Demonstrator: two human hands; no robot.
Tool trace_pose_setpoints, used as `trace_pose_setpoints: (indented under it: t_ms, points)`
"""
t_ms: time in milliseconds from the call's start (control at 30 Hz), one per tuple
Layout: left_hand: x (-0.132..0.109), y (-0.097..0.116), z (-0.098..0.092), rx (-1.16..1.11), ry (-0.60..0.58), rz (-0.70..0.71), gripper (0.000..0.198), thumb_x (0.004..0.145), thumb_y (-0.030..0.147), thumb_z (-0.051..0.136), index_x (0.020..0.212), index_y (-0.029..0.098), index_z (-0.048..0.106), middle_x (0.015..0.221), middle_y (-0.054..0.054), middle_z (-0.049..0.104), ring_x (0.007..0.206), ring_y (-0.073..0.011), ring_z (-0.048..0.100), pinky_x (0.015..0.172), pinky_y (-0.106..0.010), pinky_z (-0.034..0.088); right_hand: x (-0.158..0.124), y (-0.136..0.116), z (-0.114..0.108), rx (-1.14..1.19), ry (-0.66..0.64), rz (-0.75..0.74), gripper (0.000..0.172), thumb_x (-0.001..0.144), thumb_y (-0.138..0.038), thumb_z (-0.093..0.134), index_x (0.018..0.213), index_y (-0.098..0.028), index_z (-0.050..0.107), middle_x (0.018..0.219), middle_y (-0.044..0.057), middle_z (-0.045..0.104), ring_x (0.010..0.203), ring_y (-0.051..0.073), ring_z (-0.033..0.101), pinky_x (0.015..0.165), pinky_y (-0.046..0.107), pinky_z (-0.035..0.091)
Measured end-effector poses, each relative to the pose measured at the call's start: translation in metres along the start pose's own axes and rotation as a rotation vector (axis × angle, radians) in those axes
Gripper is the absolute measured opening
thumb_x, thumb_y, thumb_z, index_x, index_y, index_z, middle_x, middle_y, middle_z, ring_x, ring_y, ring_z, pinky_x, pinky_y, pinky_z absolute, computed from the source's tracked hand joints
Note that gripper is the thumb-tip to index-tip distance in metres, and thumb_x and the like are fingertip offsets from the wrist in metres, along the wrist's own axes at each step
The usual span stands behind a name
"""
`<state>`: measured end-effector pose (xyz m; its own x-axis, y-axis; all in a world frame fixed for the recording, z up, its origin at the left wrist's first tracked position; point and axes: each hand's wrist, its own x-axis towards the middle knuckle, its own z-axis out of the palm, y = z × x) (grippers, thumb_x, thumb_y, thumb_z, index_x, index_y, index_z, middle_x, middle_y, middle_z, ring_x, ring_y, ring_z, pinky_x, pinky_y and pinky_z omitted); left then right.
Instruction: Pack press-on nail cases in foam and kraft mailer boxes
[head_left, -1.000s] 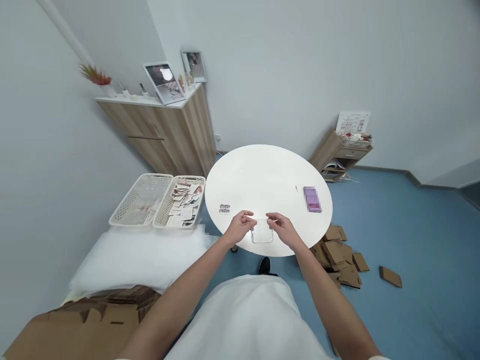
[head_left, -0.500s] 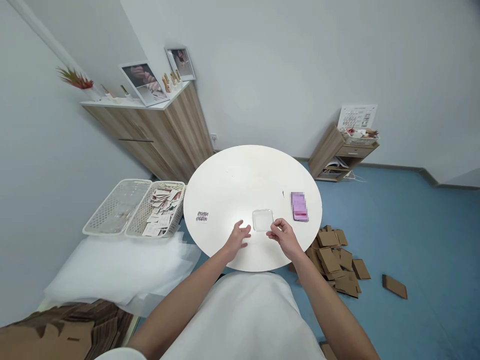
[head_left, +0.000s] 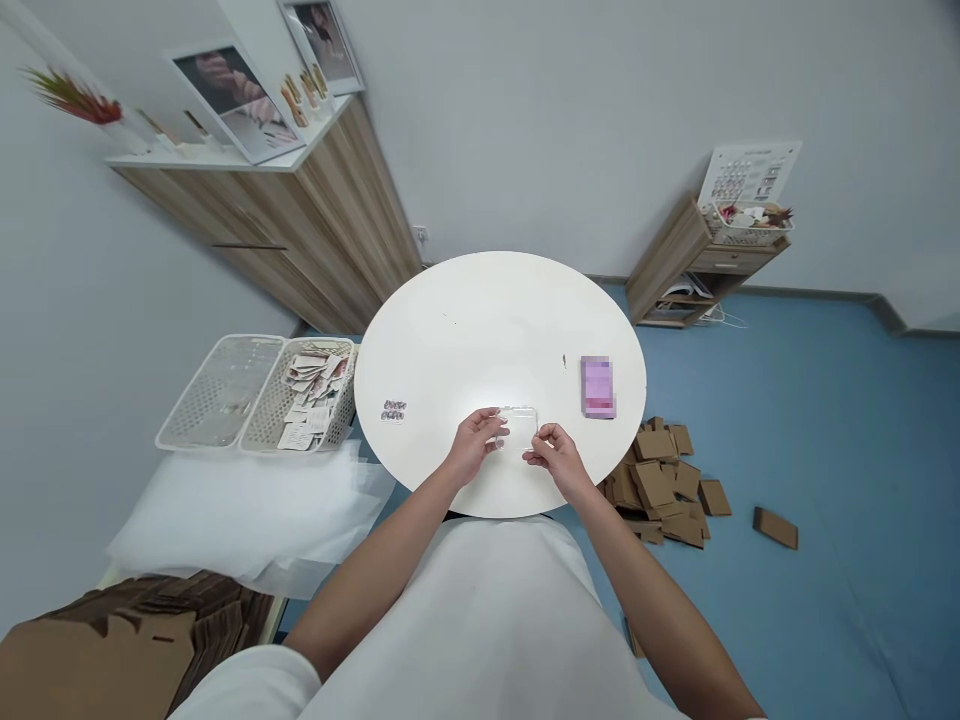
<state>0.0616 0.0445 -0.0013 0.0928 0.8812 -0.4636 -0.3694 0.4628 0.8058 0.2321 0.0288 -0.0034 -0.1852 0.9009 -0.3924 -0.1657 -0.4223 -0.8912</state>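
Note:
A small clear plastic box (head_left: 519, 418) is at the near edge of the round white table (head_left: 480, 330). My left hand (head_left: 474, 445) grips its left side with curled fingers. My right hand (head_left: 551, 458) pinches its right side. Both hands are close together over the table's front. A small sheet of patterned nail tips (head_left: 393, 411) lies to the left of my left hand. A purple flat object (head_left: 598, 386) lies on the table to the right.
Two white mesh baskets (head_left: 225, 400) stand left of the table, one holding paper cards. A white cushion (head_left: 240, 510) lies below them. Brown cardboard pieces (head_left: 664, 480) litter the blue floor at right. A wooden cabinet (head_left: 300, 220) stands behind.
Half a second ago the clear box lay on the table with my left hand flat beside it. Now both hands hold it again.

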Motion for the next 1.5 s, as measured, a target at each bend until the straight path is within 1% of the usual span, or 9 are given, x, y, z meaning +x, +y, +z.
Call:
trace_pose_setpoints:
  t_ms: [133, 267, 333, 400, 500, 600, 700, 1167, 1500]
  points:
    - [0.006, -0.002, -0.009, 0.091, 0.01, 0.041, 0.038, 0.063, 0.037, 0.068, 0.095, 0.021, 0.056, 0.08, -0.001, 0.059, 0.072, -0.0129, 0.06, 0.065, -0.027, 0.044, -0.002, 0.0, -0.004, -0.286, 0.042, -0.115, 0.038, 0.068, -0.042, 0.059, 0.099, -0.026, 0.044, 0.103, 0.002, 0.048, 0.083, 0.017, 0.06, 0.081, 0.04, 0.045]
    - [0.009, -0.001, -0.018, 0.147, -0.024, 0.034, 0.038, 0.064, 0.038, 0.067, 0.096, 0.021, 0.057, 0.084, -0.002, 0.058, 0.071, -0.0122, 0.059, 0.065, -0.028, 0.046, -0.004, -0.012, -0.007, -0.686, -0.046, -0.331, 0.066, 0.06, -0.035, 0.069, 0.118, -0.029, 0.038, 0.134, 0.008, 0.03, 0.119, 0.025, 0.038, 0.094, 0.044, 0.035]
    - [0.01, 0.002, -0.021, 0.158, -0.064, 0.035, 0.037, 0.065, 0.037, 0.066, 0.097, 0.02, 0.057, 0.083, -0.002, 0.056, 0.071, -0.0122, 0.058, 0.065, -0.029, 0.046, -0.003, -0.019, -0.007, -0.823, -0.14, -0.38, 0.061, 0.062, -0.031, 0.067, 0.117, -0.029, 0.041, 0.138, 0.006, 0.026, 0.123, 0.025, 0.032, 0.095, 0.044, 0.035]
    - [0.009, 0.006, -0.023, 0.173, -0.102, 0.042, 0.037, 0.067, 0.037, 0.064, 0.098, 0.02, 0.057, 0.083, -0.002, 0.055, 0.071, -0.0123, 0.058, 0.066, -0.029, 0.046, -0.002, -0.023, -0.005, -0.887, -0.179, -0.397, 0.051, 0.066, -0.027, 0.063, 0.114, -0.029, 0.045, 0.137, 0.005, 0.031, 0.122, 0.024, 0.035, 0.094, 0.045, 0.035]
    - [0.005, 0.014, -0.027, 0.255, -0.187, 0.075, 0.045, 0.064, 0.034, 0.067, 0.106, 0.021, 0.056, 0.095, -0.006, 0.055, 0.08, -0.0144, 0.057, 0.072, -0.031, 0.045, -0.001, -0.024, -0.002, -0.879, -0.138, -0.428, 0.047, 0.066, -0.026, 0.063, 0.111, -0.027, 0.048, 0.131, 0.006, 0.039, 0.119, 0.024, 0.039, 0.094, 0.045, 0.035]
    - [-0.002, 0.024, -0.032, 0.423, -0.29, 0.142, 0.071, 0.051, 0.026, 0.076, 0.117, 0.027, 0.05, 0.107, -0.007, 0.053, 0.095, -0.0191, 0.053, 0.082, -0.035, 0.041, -0.002, -0.024, 0.0, -0.83, -0.079, -0.452, 0.05, 0.063, -0.027, 0.065, 0.111, -0.026, 0.048, 0.129, 0.007, 0.042, 0.118, 0.025, 0.04, 0.095, 0.045, 0.034]
    - [-0.004, 0.03, -0.035, 0.555, -0.311, 0.197, 0.088, 0.044, 0.022, 0.079, 0.124, 0.031, 0.042, 0.104, -0.005, 0.055, 0.095, -0.02, 0.052, 0.085, -0.037, 0.038, -0.003, -0.024, 0.001, -0.783, -0.066, -0.451, 0.049, 0.062, -0.027, 0.066, 0.108, -0.027, 0.05, 0.128, 0.007, 0.044, 0.117, 0.025, 0.042, 0.095, 0.045, 0.034]
    - [-0.004, 0.018, -0.046, 0.447, -0.385, 0.153, 0.076, 0.054, 0.024, 0.075, 0.123, 0.026, 0.044, 0.081, 0.0, 0.051, 0.073, -0.0122, 0.052, 0.073, -0.032, 0.044, 0.002, -0.008, 0.009, -0.64, -0.075, -0.39, 0.048, 0.057, -0.027, 0.07, 0.102, -0.026, 0.055, 0.125, 0.008, 0.046, 0.114, 0.025, 0.044, 0.092, 0.043, 0.037]
    - [-0.009, 0.013, -0.043, 0.393, -0.43, 0.117, 0.075, 0.057, 0.021, 0.073, 0.124, 0.027, 0.041, 0.083, 0.0, 0.047, 0.078, -0.0123, 0.05, 0.07, -0.031, 0.046, -0.006, -0.003, 0.004, -0.52, -0.088, -0.365, 0.046, 0.057, -0.028, 0.072, 0.1, -0.024, 0.056, 0.124, 0.009, 0.045, 0.113, 0.024, 0.045, 0.089, 0.038, 0.04]
